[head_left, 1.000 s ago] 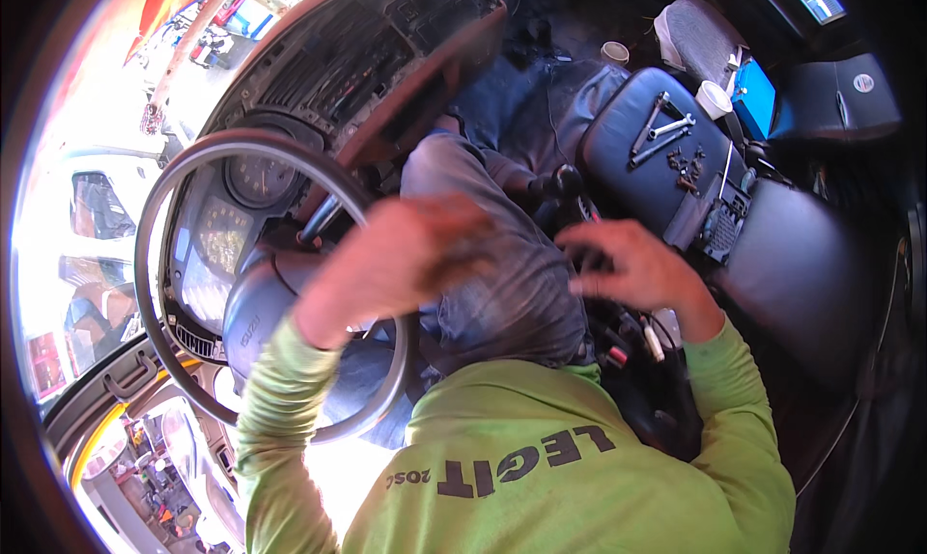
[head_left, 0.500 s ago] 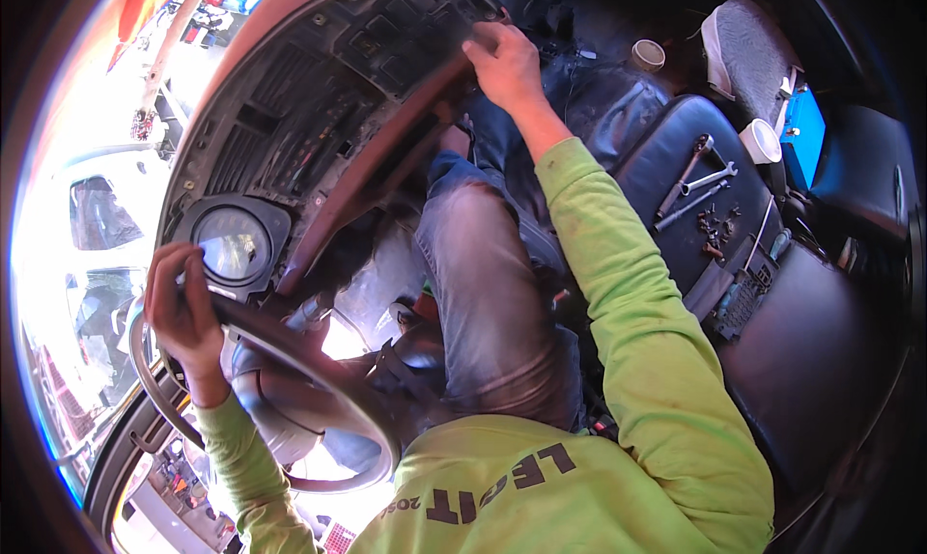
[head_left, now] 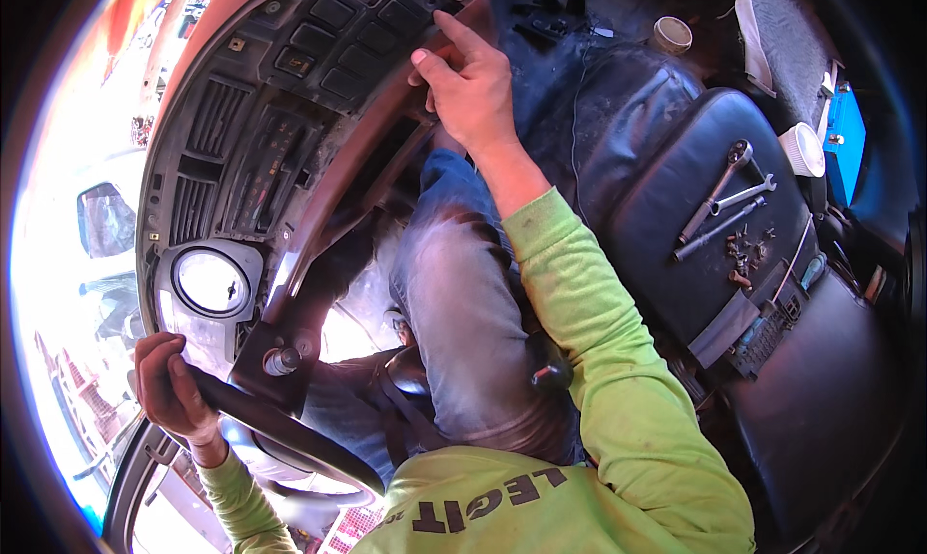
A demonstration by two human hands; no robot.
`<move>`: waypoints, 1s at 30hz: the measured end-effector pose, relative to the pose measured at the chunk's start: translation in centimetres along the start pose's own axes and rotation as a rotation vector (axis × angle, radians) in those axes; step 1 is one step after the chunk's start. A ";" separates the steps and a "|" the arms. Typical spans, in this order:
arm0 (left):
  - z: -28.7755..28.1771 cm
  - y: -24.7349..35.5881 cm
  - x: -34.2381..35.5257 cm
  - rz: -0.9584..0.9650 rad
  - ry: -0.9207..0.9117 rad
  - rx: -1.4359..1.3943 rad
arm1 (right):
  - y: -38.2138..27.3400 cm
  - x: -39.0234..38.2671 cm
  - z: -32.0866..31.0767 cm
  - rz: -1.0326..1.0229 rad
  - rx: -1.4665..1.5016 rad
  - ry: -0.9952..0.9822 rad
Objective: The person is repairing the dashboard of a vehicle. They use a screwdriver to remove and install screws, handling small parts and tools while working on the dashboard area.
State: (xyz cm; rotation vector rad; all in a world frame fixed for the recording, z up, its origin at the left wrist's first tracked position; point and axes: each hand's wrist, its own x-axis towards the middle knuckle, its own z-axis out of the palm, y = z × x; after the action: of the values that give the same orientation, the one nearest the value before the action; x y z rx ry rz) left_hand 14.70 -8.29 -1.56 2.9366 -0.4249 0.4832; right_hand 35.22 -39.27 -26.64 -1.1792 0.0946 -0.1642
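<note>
The dark steering wheel (head_left: 280, 427) is at the lower left, and my left hand (head_left: 174, 388) has its fingers curled over the rim. My right hand (head_left: 471, 93) is by the far end of the dashboard's reddish-brown lower trim (head_left: 379, 158). Its index finger points outward, the thumb stands apart, and nothing shows in the grip. Whether its fingertips touch the trim I cannot tell. Next to them is the dashboard (head_left: 224, 64), with a panel of square black switches (head_left: 332, 13). A round gauge (head_left: 210, 281) sits in it near the wheel, bright with glare.
On the black seat (head_left: 666, 158) to my right lie a ratchet (head_left: 715, 189), a combination wrench (head_left: 745, 194), a metal bar (head_left: 719, 228) and several small bolts (head_left: 748, 255). Beyond are a white cup (head_left: 801, 150) and a blue box (head_left: 844, 147). A black-knobbed lever (head_left: 551, 375) stands beside my leg.
My view has shifted, bringing the dashboard closer. My right hand has come back from the dashboard's far edge, its index finger now extended. My left hand's fingers have closed lower around the wheel rim.
</note>
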 end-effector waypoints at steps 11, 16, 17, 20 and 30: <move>-0.4 -0.1 -0.1 -0.052 -0.062 -0.003 | 0.3 0.6 0.0 0.003 0.187 0.009; -0.6 0.1 0.3 -0.098 -0.127 -0.006 | 0.5 3.2 -1.2 -0.165 -0.253 0.049; -0.7 0.1 0.4 -0.104 -0.135 -0.004 | 0.4 3.6 -1.3 -0.201 -0.369 0.065; -0.9 0.2 0.5 -0.137 -0.161 0.007 | -0.1 3.9 -1.5 -0.308 -0.681 0.187; -1.1 0.3 0.6 -0.141 -0.173 0.028 | -0.7 8.3 -3.8 -0.442 -0.469 0.137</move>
State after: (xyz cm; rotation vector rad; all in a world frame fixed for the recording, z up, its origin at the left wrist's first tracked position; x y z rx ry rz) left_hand 14.85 -8.55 -0.25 3.0190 -0.2281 0.2208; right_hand 42.76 -44.52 -27.32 -1.6466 -0.0117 -0.6393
